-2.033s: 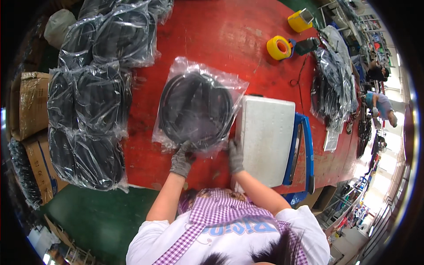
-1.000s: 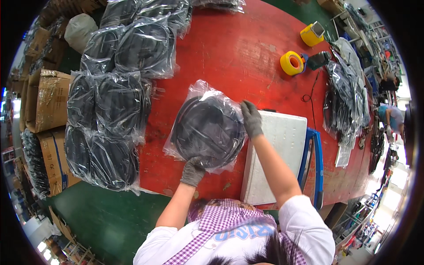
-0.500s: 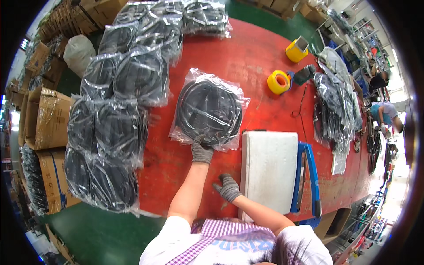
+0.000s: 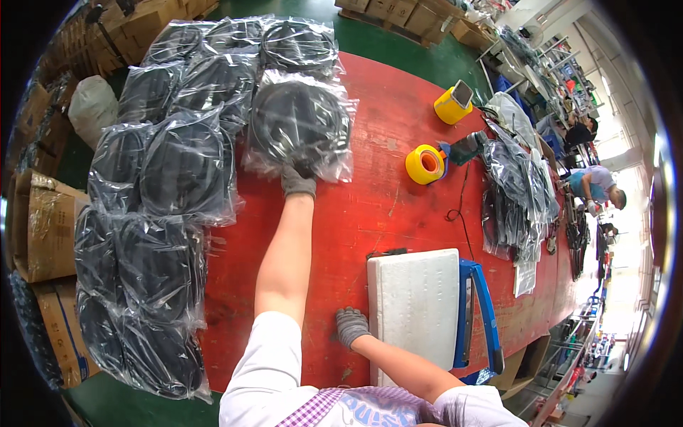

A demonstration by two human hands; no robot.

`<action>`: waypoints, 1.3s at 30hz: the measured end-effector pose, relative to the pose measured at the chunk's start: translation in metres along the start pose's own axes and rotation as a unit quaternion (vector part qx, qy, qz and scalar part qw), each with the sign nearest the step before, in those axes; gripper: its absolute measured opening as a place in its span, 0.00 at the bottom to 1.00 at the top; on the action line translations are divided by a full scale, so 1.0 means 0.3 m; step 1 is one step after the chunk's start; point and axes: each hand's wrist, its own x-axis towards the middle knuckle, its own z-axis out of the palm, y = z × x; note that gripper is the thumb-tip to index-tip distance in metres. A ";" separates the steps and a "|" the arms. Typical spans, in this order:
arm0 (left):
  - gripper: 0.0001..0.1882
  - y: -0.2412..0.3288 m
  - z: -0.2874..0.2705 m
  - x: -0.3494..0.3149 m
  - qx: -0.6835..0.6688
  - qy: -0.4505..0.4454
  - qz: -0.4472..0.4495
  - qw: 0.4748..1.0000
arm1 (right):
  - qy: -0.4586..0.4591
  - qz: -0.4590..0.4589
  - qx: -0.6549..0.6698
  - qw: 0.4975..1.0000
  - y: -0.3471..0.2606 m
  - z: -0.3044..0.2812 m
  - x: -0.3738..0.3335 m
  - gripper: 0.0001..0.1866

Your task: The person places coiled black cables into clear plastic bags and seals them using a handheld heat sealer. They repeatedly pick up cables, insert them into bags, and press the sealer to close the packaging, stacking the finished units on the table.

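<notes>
At arm's length, my left hand (image 4: 299,182), in a grey glove, is closed on the near edge of a clear plastic bag with a black coil (image 4: 302,122) inside. The bag's far edge is beside the stacks of bagged coils at the far left; whether it touches them I cannot tell. Its thumb and fingertips are partly hidden by the bag. My right hand (image 4: 351,327), also gloved in grey, rests on the red table (image 4: 334,249) with nothing in it, just left of a white foam slab (image 4: 416,306).
Stacks of bagged black coils (image 4: 183,164) line the table's left side. A blue frame (image 4: 484,313) adjoins the slab. Rolls of yellow tape (image 4: 425,165), a tape dispenser (image 4: 466,147) and a pile of plastic bags (image 4: 516,196) lie right. Cardboard boxes (image 4: 53,228) stand left; another person (image 4: 596,186) works far right.
My left hand has carried the bagged coil forward and left, from mid-table to the far stacks. My right hand stays by the slab. The whole view has shifted.
</notes>
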 end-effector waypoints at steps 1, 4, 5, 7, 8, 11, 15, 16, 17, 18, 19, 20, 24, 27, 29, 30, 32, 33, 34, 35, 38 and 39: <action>0.06 -0.008 0.030 0.026 0.028 0.037 0.017 0.999 | -0.006 0.004 0.000 1.000 0.004 -0.005 0.009 0.32; 0.06 -0.046 0.118 0.056 0.073 0.055 0.057 0.994 | -0.007 0.010 0.009 1.000 0.010 0.016 0.013 0.32; 0.06 -0.042 0.132 0.069 0.091 0.040 0.071 0.993 | -0.012 0.012 0.008 1.000 0.010 0.014 0.017 0.31; 0.05 -0.042 0.152 0.096 0.060 0.060 0.076 0.994 | -0.020 0.010 0.004 1.000 0.017 0.002 0.014 0.30; 0.04 -0.032 0.152 0.109 0.056 0.055 0.074 0.994 | -0.019 0.009 0.012 1.000 0.010 -0.024 0.004 0.29; 0.06 0.000 0.132 0.157 0.038 0.013 0.057 0.998 | -0.001 0.018 -0.004 1.000 0.013 0.013 0.024 0.32; 0.09 0.006 0.111 0.094 0.120 0.025 0.053 0.991 | -0.024 0.001 0.002 1.000 0.005 -0.010 0.013 0.31; 0.10 -0.016 0.107 0.034 0.164 0.047 0.055 0.984 | -0.024 0.003 0.006 1.000 0.009 -0.004 0.008 0.30; 0.11 -0.035 0.080 -0.021 0.215 0.092 0.067 0.970 | -0.020 -0.001 0.007 1.000 0.009 -0.001 0.006 0.30; 0.13 -0.044 0.011 -0.073 0.263 0.136 0.082 0.952 | 0.001 -0.005 -0.003 1.000 0.015 0.010 0.014 0.31; 0.14 -0.028 -0.133 -0.126 0.294 0.048 0.081 0.951 | 0.023 -0.013 -0.013 1.000 0.019 0.028 0.026 0.31; 0.13 -0.013 -0.280 -0.225 0.445 -0.062 0.135 0.883 | 0.041 -0.012 -0.015 0.999 0.013 0.053 0.019 0.32; 0.10 -0.055 -0.429 -0.982 0.556 -0.031 0.099 0.825 | 0.030 -0.030 0.111 0.993 0.064 0.010 -0.018 0.20; 0.09 0.034 -0.760 -1.351 0.687 -0.033 0.074 0.722 | 0.081 0.029 0.058 0.995 0.051 0.062 0.001 0.13; 0.10 0.008 -0.841 -1.534 0.618 -0.049 0.032 0.784 | 0.077 -0.004 0.035 0.996 0.041 0.046 -0.010 0.15; 0.11 -0.004 -0.847 -1.565 0.655 -0.062 0.010 0.753 | 0.067 -0.011 0.055 0.996 0.050 0.039 -0.037 0.17; 0.13 -0.050 -0.821 -1.625 0.722 -0.077 -0.046 0.686 | 0.099 -0.030 0.090 0.991 0.083 0.073 -0.114 0.19; 0.14 -0.063 -0.808 -1.611 0.747 -0.110 -0.031 0.655 | 0.118 -0.071 0.154 0.979 0.098 0.109 -0.140 0.19; 0.16 -0.068 -0.810 -1.567 0.764 -0.141 -0.029 0.629 | 0.125 -0.103 0.212 0.964 0.108 0.089 -0.243 0.18; 0.17 -0.099 -0.819 -1.538 0.779 -0.174 -0.028 0.602 | 0.133 -0.131 0.271 0.944 0.146 0.088 -0.351 0.18; 0.26 -0.207 -0.778 -1.501 0.792 -0.186 0.003 0.581 | 0.187 -0.288 0.368 0.864 0.335 0.041 -0.637 0.16; 0.31 -0.260 -0.691 -1.521 0.842 -0.186 0.024 0.506 | 0.157 -0.240 0.467 0.836 0.421 -0.020 -0.788 0.14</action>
